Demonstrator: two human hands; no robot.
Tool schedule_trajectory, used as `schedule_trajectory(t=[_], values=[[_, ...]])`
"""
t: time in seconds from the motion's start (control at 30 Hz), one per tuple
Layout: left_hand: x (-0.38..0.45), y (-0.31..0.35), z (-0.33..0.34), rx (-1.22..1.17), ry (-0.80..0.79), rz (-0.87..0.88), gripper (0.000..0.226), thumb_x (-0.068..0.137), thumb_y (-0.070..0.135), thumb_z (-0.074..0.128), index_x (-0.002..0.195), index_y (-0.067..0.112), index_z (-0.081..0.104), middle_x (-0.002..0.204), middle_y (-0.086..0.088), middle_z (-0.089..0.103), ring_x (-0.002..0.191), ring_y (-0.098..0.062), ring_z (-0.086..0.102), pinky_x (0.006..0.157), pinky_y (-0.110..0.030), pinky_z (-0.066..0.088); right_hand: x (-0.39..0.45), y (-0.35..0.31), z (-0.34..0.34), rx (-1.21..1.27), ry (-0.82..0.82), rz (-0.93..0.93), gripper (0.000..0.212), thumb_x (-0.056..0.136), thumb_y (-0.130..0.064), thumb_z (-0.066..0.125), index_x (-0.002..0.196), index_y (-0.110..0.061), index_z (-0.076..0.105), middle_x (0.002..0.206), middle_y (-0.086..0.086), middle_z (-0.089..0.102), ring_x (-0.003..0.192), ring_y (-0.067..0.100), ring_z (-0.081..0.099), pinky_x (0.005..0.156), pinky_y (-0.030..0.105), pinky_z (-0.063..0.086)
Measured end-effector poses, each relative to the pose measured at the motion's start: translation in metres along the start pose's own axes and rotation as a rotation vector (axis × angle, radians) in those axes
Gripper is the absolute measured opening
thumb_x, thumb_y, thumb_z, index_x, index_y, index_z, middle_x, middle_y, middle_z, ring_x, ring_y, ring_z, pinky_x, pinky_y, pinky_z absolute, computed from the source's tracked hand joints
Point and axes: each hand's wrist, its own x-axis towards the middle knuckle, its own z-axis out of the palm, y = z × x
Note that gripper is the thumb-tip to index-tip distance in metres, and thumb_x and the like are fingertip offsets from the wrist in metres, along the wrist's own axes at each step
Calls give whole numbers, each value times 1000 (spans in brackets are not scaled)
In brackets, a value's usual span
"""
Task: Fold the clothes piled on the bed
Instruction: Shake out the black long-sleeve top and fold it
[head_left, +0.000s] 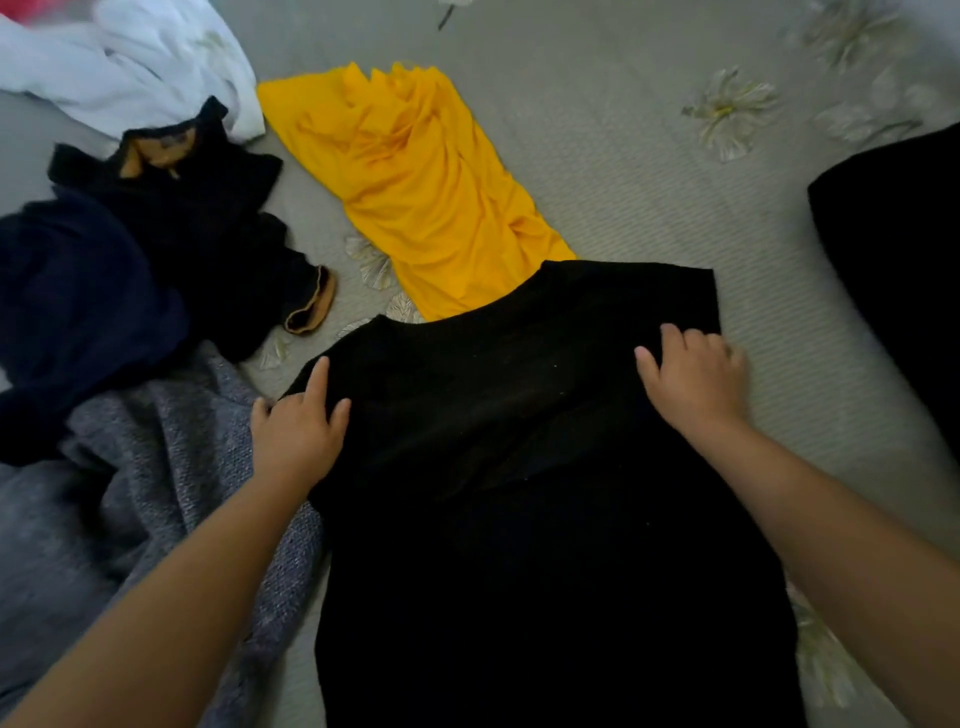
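Plain black knit top (519, 467) spread flat on grey floral bedsheet (649, 182), mid-bed, right in front of person. Left hand (296, 431) flat on its left shoulder edge, right hand (696, 379) on right sleeve, fingers relaxed, pressing not gripping. Guessing that's smoothing and pinning fabric before first fold. Long axis runs toward camera, neckline pointing away, overlapping crumpled yellow garment (415, 192). Grey knit (130, 493) and navy pile (104, 291) wait at left, unfolded.
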Motion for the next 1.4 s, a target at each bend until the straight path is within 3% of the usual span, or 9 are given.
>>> schedule_trajectory(t=[0.13, 0.23, 0.43, 0.57, 0.67, 0.8, 0.97, 1.13, 1.4], values=[[11, -16, -3, 5, 7, 82, 58, 95, 35, 42, 144, 9, 24, 93, -23, 65, 84, -37, 61, 73, -41, 44, 8, 3, -9, 24, 28, -57, 47, 96, -37, 37, 118, 1, 51, 105, 24, 61, 96, 39, 56, 73, 39, 42], [29, -24, -6, 2, 82, 151, 60, 88, 39, 55, 132, 0, 43, 98, -27, 63, 88, -40, 61, 74, -43, 43, 15, 14, -16, -115, 70, -115, 51, 91, -42, 43, 116, 0, 54, 103, 23, 58, 96, 38, 55, 77, 40, 40], [65, -29, 29, 158, 42, 345, 92, 89, 65, 2, 108, 0, 63, 67, -18, 58, 57, -31, 57, 57, -36, 45, 20, 17, -2, -203, 15, -145, 77, 85, -59, 22, 118, 1, 58, 97, 28, 59, 80, 41, 59, 69, 46, 44], [74, -31, 46, 215, -4, 406, 75, 93, 59, 10, 116, 6, 57, 80, -22, 58, 68, -34, 55, 72, -41, 36, 20, 13, 11, -133, -24, -81, 80, 79, -61, 17, 135, -10, 45, 135, 25, 43, 119, 44, 43, 90, 55, 33], [64, -21, 35, 111, 219, 392, 47, 88, 39, 45, 118, 5, 55, 110, -27, 57, 104, -38, 49, 94, -56, 33, 14, 6, 10, -140, 62, -121, 68, 81, -50, 28, 132, -9, 48, 138, 27, 39, 128, 47, 33, 96, 68, 22], [13, 11, 27, -99, 203, 316, 57, 86, 40, 32, 113, -1, 61, 121, -25, 57, 117, -42, 50, 97, -59, 32, -6, -4, 18, -166, 212, -264, 54, 84, -44, 35, 129, -15, 47, 136, 25, 44, 128, 39, 29, 96, 68, 18], [-18, 6, 70, 68, -66, 282, 81, 91, 61, 4, 124, 9, 55, 130, -24, 50, 122, -43, 44, 102, -53, 20, -28, 4, 34, -147, -97, -176, 81, 84, -66, 3, 138, -19, 40, 148, 18, 28, 138, 37, 21, 107, 60, 11], [-16, 5, 78, 41, -5, 312, 76, 86, 61, 18, 128, 9, 52, 135, -24, 46, 127, -43, 39, 103, -55, 17, -29, 2, 23, -113, -175, -169, 85, 72, -62, -2, 146, -26, 18, 156, 7, 2, 143, 26, -5, 112, 50, -5], [-110, 18, 85, -218, 205, 186, 59, 86, 41, 34, 135, 9, 40, 140, -29, 36, 132, -45, 27, 103, -59, 13, -145, 51, 46, 124, 11, -88, 65, 84, -44, 33, 131, -2, 48, 141, 33, 31, 129, 50, 30, 100, 64, 26]])
